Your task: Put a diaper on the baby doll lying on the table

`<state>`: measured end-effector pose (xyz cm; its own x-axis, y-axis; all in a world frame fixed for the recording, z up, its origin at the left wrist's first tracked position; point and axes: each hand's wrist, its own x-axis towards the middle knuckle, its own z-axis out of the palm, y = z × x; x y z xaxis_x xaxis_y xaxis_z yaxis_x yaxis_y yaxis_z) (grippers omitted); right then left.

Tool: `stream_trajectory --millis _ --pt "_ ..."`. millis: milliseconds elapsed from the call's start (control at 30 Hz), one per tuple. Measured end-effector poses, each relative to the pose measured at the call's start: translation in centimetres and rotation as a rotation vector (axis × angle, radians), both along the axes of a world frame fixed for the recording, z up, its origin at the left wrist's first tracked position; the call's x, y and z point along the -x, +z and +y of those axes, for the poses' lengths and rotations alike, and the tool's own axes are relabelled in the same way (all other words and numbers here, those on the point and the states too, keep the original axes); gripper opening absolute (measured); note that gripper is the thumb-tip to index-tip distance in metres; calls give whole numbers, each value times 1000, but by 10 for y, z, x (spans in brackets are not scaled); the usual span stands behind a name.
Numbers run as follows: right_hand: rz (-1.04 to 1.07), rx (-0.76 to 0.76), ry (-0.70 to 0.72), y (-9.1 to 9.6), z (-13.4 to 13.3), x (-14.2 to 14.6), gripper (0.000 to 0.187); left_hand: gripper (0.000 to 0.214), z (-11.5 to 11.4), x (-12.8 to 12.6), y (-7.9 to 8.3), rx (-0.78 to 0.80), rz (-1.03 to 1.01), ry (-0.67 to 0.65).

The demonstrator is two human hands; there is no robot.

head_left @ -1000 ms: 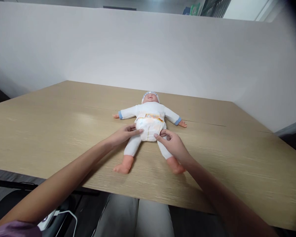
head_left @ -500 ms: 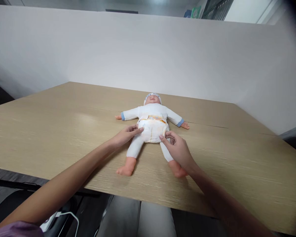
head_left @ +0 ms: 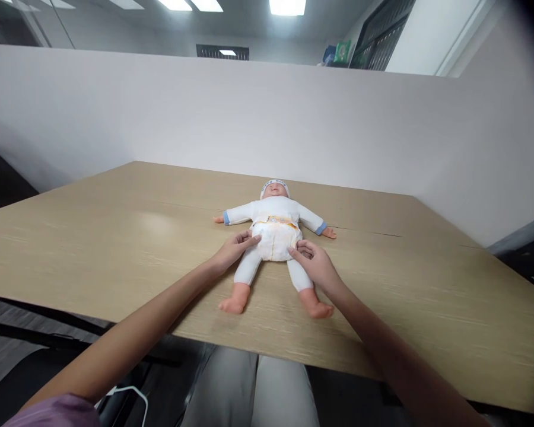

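A baby doll [head_left: 276, 207] in a white suit with blue cuffs and a patterned headband lies on its back, its feet toward me. Around its hips is a white diaper [head_left: 276, 242] with an orange-patterned waistband. My left hand [head_left: 237, 249] is at the diaper's left edge, thumb on the front and fingers curled behind the side. At the right leg edge, my right hand [head_left: 314, 259] pinches the diaper between thumb and fingers. Some fingertips of both hands are hidden by the diaper or the hands themselves.
The doll rests on a wooden table [head_left: 129, 255] with a thin seam across it. Behind the table stands a pale partition [head_left: 204, 118]. A white cable [head_left: 136, 391] hangs below the front edge at left, near a dark chair [head_left: 26, 379].
The view has tilted up, showing more of the ceiling and room beyond the partition. Both hands keep almost the same places at the diaper's sides.
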<state>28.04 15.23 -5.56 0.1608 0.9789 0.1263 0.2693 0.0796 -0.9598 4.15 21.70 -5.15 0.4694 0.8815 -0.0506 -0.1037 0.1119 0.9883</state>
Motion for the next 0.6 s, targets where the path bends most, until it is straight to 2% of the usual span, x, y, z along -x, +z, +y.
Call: stream_trajectory --millis 133,367,467,600 --pt "217 52 71 0 6 -3 51 57 0 1 -2 -33 9 21" --pt "149 -9 16 -1 0 -5 46 55 0 3 -6 -118 -8 33" --pt "-30 -81 -33 -3 -19 -7 35 53 -4 10 -3 -174 27 22" --pt "-510 -340 -68 -5 -43 -13 30 47 -5 26 1 -445 268 52"
